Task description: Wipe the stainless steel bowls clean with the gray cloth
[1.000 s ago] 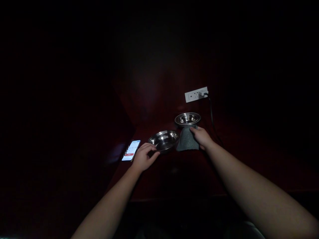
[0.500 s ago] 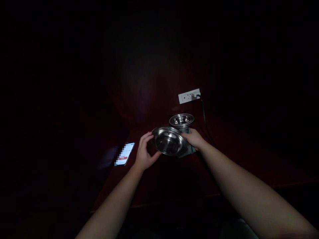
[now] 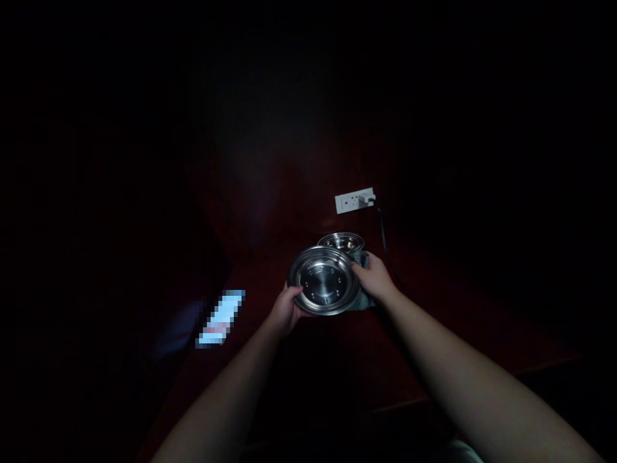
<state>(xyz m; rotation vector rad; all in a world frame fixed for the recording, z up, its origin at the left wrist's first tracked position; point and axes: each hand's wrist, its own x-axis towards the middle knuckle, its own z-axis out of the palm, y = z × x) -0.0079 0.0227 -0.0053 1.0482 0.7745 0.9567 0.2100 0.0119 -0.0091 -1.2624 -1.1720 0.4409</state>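
The dark red table point(image 3: 463, 321) spread beneath your arms, its outer reaches lost in shadow. Above it, the metal bowl point(image 3: 324, 283) was between your hands, tilted so its inside faced you. Your left hand point(image 3: 285, 311) had a holding grip on the near-left rim, thumb over the edge and fingers mostly hidden underneath, probably to carry weight from below. Your right hand point(image 3: 376, 278) closed on the opposite side, its thumb at the rim; gripping across from each other likely kept the bowl from tipping.

Behind it sat the second metal bowl point(image 3: 340, 240), partly covered from view. The grey-green cloth point(image 3: 362, 301) was bunched between your right hand and the held bowl's side, hanging below the fingers, seemingly pinned there by the same grip. The phone point(image 3: 222, 319), its lit face blurred into blocks, lay off to the left, well apart from the bowls. Smaller still, the white socket panel point(image 3: 348, 203) was on the wall beyond, with the plug point(image 3: 367, 199) seated at its right end and the dark cord point(image 3: 384, 238) trailing down.
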